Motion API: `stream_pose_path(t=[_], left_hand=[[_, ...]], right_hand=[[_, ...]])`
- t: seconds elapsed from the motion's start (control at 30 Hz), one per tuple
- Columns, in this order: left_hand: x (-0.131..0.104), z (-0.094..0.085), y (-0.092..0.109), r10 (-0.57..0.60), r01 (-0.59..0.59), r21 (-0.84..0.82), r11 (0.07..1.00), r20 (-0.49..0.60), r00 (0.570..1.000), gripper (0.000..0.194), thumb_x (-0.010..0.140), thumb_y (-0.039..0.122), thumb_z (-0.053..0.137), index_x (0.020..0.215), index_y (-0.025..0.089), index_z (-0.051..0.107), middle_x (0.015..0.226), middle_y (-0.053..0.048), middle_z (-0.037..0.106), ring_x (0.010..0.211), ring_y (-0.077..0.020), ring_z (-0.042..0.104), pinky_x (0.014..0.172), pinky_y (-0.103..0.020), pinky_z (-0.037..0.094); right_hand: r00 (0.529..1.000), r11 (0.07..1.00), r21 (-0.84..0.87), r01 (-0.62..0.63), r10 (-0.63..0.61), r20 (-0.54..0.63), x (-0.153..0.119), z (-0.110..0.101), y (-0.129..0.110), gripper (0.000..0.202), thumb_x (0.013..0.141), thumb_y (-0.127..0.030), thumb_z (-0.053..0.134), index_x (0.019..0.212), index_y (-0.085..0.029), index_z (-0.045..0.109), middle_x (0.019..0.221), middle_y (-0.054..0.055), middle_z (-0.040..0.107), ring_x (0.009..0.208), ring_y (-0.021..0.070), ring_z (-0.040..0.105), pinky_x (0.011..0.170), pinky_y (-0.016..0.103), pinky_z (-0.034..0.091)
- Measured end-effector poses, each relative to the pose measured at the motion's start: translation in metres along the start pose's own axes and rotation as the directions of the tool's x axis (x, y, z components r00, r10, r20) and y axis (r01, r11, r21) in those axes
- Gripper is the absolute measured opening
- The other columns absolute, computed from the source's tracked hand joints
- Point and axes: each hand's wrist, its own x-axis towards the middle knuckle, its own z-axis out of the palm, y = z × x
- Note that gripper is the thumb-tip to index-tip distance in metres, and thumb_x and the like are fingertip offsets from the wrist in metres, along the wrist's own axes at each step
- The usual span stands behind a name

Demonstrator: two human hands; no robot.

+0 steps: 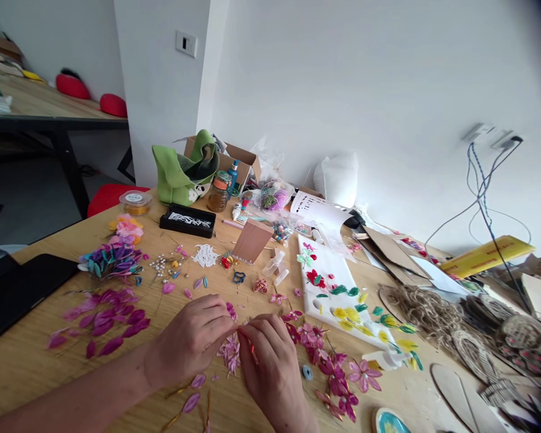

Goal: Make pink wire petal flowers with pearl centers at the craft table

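Observation:
My left hand [193, 337] and my right hand [270, 364] meet above the table's middle. Both are closed, with thumbs and fingertips pinched together. Whatever they hold is mostly hidden; a small red bit shows at the right fingers. Under them lies a pile of light pink pieces [229, 353]. Loose pink-purple petals on wires [192, 402] lie below my left wrist. Magenta petals [101, 316] spread out to the left. Right of my right hand are finished-looking magenta flowers [336, 376] and a small blue-grey spool [306, 372].
A white board [322, 264] bears red, green and yellow petals. Behind stand a green bag [175, 174], a jar [219, 192] and a black tray [187, 222]. Rope [428, 310] and cardboard crowd the right; a black flat device [36, 288] lies left.

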Motion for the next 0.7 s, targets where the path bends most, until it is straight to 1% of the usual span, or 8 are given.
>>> stream_pose_path(t=[0.2, 0.37, 0.53, 0.7], left_hand=[[0.0003, 0.0009, -0.001, 0.015, -0.015, 0.012, 1.0, 0.003, 1.0, 0.02, 0.092, 0.007, 0.045, 0.086, 0.013, 0.062, 0.074, -0.006, 0.063, 0.073, -0.0177, 0.053, 0.066, -0.031, 0.044], [0.0014, -0.0001, -0.001, 0.021, -0.02, 0.033, 0.999, -0.029, 0.999, 0.02, 0.093, 0.011, 0.044, 0.087, 0.014, 0.063, 0.072, -0.005, 0.063, 0.072, -0.0177, 0.055, 0.065, -0.03, 0.045], [0.0034, -0.0006, -0.0011, 0.032, -0.03, 0.041, 0.999, -0.056, 0.998, 0.021, 0.094, 0.014, 0.043, 0.092, 0.016, 0.064, 0.072, -0.005, 0.063, 0.073, -0.0181, 0.058, 0.067, -0.03, 0.047], [0.0023, 0.0008, -0.002, 0.013, -0.012, 0.03, 0.999, -0.032, 0.999, 0.019, 0.093, 0.013, 0.045, 0.089, 0.015, 0.064, 0.07, -0.005, 0.062, 0.072, -0.0184, 0.058, 0.066, -0.03, 0.046]], right_hand=[[1.0, 0.999, 0.044, -0.008, 0.008, 0.003, 0.0014, 0.0002, 0.0005, 0.017, 0.09, -0.006, 0.05, 0.096, -0.019, 0.059, 0.081, 0.006, 0.061, 0.077, 0.0199, 0.053, 0.066, 0.034, 0.044], [1.0, 0.998, 0.054, -0.007, 0.008, -0.02, 0.0026, 0.0006, 0.0015, 0.016, 0.091, -0.006, 0.05, 0.094, -0.018, 0.059, 0.079, 0.005, 0.061, 0.075, 0.019, 0.051, 0.064, 0.033, 0.042], [1.0, 0.999, 0.051, -0.019, 0.019, -0.007, 0.0023, 0.0021, -0.0001, 0.015, 0.09, -0.006, 0.05, 0.092, -0.018, 0.058, 0.078, 0.005, 0.06, 0.074, 0.019, 0.05, 0.064, 0.032, 0.04], [0.999, 0.998, 0.043, -0.041, 0.041, 0.007, 0.001, 0.0034, -0.001, 0.015, 0.089, -0.005, 0.05, 0.089, -0.018, 0.057, 0.077, 0.005, 0.059, 0.073, 0.0188, 0.05, 0.065, 0.033, 0.039]])
